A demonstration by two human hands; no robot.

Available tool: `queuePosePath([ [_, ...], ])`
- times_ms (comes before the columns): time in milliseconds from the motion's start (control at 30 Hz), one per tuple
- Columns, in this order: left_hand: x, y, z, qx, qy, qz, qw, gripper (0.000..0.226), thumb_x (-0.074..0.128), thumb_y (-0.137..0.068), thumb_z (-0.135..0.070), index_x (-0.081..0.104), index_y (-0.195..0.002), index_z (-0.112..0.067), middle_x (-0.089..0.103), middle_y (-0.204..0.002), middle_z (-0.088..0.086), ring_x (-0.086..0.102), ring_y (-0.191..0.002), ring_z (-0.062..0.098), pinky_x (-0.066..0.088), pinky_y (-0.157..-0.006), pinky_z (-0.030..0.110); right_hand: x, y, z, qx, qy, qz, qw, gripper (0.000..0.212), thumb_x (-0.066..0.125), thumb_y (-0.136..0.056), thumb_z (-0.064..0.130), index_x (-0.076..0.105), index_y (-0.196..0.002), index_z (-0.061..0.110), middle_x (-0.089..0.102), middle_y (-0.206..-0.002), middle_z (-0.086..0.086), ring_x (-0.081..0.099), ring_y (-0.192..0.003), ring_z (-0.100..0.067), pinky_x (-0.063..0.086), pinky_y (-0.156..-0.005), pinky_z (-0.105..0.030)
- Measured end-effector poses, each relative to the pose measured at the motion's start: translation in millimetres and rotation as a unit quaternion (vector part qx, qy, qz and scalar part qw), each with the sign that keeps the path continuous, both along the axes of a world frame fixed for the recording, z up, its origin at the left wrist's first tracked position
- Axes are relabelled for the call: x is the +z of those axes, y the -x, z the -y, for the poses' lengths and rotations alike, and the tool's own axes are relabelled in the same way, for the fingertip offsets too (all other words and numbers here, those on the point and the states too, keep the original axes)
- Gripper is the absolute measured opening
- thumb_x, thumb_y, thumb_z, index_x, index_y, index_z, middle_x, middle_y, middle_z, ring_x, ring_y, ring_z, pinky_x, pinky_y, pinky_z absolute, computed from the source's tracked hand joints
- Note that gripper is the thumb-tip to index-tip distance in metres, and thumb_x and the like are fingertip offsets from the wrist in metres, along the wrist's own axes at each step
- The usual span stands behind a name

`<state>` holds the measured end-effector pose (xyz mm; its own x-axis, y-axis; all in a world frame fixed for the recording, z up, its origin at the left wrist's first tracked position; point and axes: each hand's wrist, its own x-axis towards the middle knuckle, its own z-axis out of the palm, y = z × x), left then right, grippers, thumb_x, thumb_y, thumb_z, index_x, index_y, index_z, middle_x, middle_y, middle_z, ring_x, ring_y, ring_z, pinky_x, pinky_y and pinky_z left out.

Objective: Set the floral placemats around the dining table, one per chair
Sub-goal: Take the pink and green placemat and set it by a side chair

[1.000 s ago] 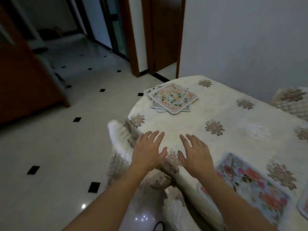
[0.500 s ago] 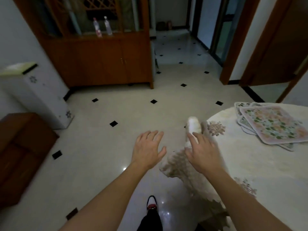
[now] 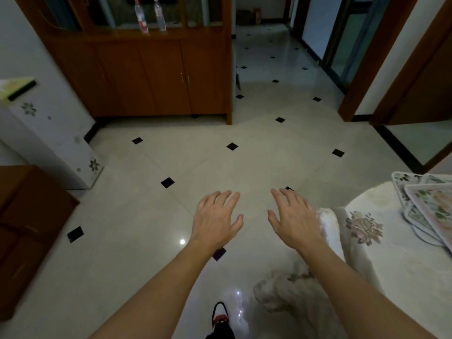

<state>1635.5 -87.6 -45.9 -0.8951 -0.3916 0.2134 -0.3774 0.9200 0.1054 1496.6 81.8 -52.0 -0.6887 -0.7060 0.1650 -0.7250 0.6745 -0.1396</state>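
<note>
A stack of floral placemats (image 3: 430,209) lies on the dining table (image 3: 396,265) at the right edge of the view, partly cut off by the frame. The table wears a cream cloth with flower motifs. My left hand (image 3: 215,218) hovers over the floor with fingers spread and holds nothing. My right hand (image 3: 293,216) is also spread and empty, just left of the table's edge and apart from the stack. A cream-covered chair (image 3: 327,228) stands against the table right of my right hand.
A brown wooden cabinet (image 3: 159,74) with two bottles (image 3: 149,15) stands ahead. A white appliance (image 3: 44,133) and a low wooden unit (image 3: 27,228) are at the left. Doorways open at the far right. My foot (image 3: 220,319) is on the tiled floor.
The view has swung left, away from the table. Both hands, earlier over the table edge and chair, now hover over the floor. The placemat stack has slid to the right edge of the view.
</note>
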Motion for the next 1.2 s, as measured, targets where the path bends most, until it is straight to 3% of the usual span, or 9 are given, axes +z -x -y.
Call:
queuePosePath([
  [267,4,83,122,-0.011,-0.006,0.002,1.000,0.061,0.037,-0.088,-0.055,0.056,-0.136,-0.022,0.063,-0.133,0.002,0.058,-0.120,0.027,0.047,-0.100,0.043,5,71,107,-0.034,0.000,0.000,0.999,0.059,0.036,-0.088,0.046,0.056,-0.134,0.015,0.062,-0.129,-0.011,0.059,-0.117,-0.030,0.048,-0.095,-0.043],
  [700,-2,215,205,-0.049,-0.013,0.007,0.999,0.059,0.044,-0.086,-0.053,0.059,-0.133,-0.022,0.066,-0.129,0.002,0.060,-0.117,0.026,0.049,-0.097,0.042,5,185,182,-0.070,-0.005,0.012,0.997,0.058,0.037,-0.089,0.046,0.055,-0.134,0.016,0.061,-0.130,-0.009,0.056,-0.122,-0.030,0.048,-0.099,-0.046],
  [1200,6,512,235,-0.131,0.026,0.040,0.990,0.062,0.036,-0.088,-0.057,0.053,-0.139,-0.026,0.062,-0.136,0.000,0.057,-0.123,0.025,0.045,-0.103,0.041,-2,449,196,-0.162,0.017,0.028,0.986,0.054,0.042,-0.089,0.045,0.058,-0.132,0.016,0.065,-0.127,-0.010,0.059,-0.121,-0.030,0.048,-0.100,-0.048],
])
